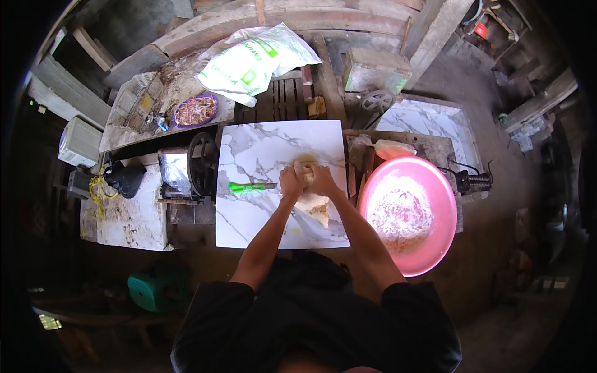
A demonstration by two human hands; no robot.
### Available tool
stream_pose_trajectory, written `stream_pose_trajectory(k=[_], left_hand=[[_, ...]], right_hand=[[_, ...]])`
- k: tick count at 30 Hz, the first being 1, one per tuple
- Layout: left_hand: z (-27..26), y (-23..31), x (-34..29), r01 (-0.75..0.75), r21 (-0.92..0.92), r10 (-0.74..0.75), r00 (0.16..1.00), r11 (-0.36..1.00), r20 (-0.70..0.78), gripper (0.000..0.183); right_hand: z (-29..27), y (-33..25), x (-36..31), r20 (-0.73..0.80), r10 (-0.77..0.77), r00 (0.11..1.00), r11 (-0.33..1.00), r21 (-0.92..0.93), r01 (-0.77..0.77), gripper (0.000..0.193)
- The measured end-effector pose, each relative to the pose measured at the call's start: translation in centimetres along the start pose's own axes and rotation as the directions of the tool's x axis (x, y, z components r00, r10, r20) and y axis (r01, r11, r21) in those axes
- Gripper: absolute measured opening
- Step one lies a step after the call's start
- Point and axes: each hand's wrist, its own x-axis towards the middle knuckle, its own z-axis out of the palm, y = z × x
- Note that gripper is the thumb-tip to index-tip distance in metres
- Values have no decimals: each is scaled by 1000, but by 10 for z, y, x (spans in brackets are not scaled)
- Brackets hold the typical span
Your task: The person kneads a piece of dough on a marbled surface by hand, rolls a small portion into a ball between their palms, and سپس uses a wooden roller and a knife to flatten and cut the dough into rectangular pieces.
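A cluttered workshop with timber walls surrounds a white marbled worktop [255, 149]. On it, toward the near edge's side of centre, lies a pale doughy lump [308, 179]. The left hand [290, 182] and right hand [322, 180] meet at this lump, fingers bent around it from either side (finger detail is too small to inspect closely). A flat pale piece [314, 209] lies between the forearms. A green-handled cutter [247, 187] rests left of the left hand. Right of the worktop stands a pink basin [440, 242], holding white powder [398, 214].
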Motion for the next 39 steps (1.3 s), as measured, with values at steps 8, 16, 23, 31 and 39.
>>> stream_pose_trajectory(k=[8,16,23,31,39], left_hand=[[-52,46,17,-249,-470,215,969,847,-125,42],[-38,35,-20,-468,-124,458,883,875,-104,15],[-27,8,-56,-483,-69,474,873,873,-117,31],[-34,28,-53,-344,-156,369,912,926,179,30],[-37,38,-55,-199,-90,212,963,976,166,30]], right_hand=[[-52,-55,-45,-471,-149,870,986,-6,166,54],[-9,-29,-77,-532,-212,820,977,-111,180,54],[12,-23,-99,-340,-139,930,984,61,170,64],[25,-20,-68,-599,132,790,991,97,-93,37],[26,-32,-81,-663,235,710,972,161,-171,14]])
